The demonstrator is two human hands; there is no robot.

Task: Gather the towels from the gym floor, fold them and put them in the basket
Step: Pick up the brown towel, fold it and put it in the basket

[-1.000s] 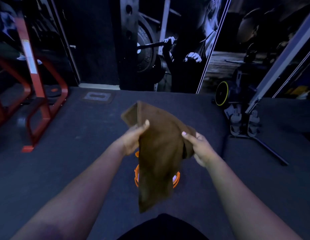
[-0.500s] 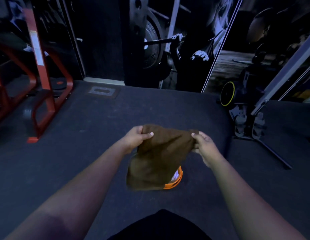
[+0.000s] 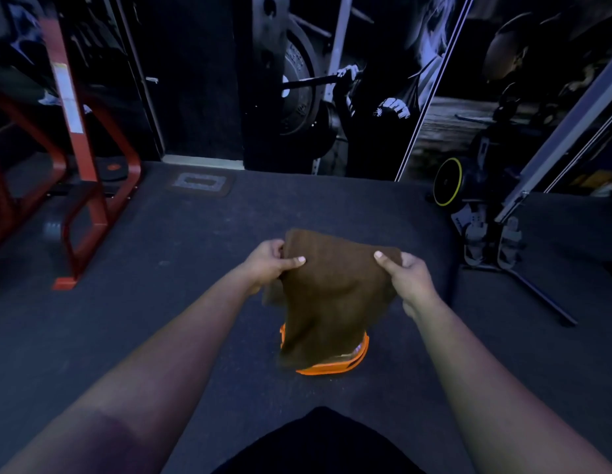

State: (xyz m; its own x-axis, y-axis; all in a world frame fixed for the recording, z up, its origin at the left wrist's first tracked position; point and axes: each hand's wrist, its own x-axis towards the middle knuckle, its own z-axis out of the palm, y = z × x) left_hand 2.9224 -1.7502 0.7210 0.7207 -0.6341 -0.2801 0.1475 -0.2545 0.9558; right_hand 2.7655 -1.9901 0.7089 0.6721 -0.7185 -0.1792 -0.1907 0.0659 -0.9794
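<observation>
Both hands hold a brown towel mid-frame, left hand and right hand each pinching a top corner. It hangs over an orange basket on the floor.

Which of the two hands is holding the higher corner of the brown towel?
The left hand: its corner of the brown towel sits higher in the picture than the one in the right hand.

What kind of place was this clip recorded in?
Most likely a gym: a dark rubber floor, a red steel equipment frame, a yellow-rimmed weight plate and a weightlifting wall mural.
</observation>
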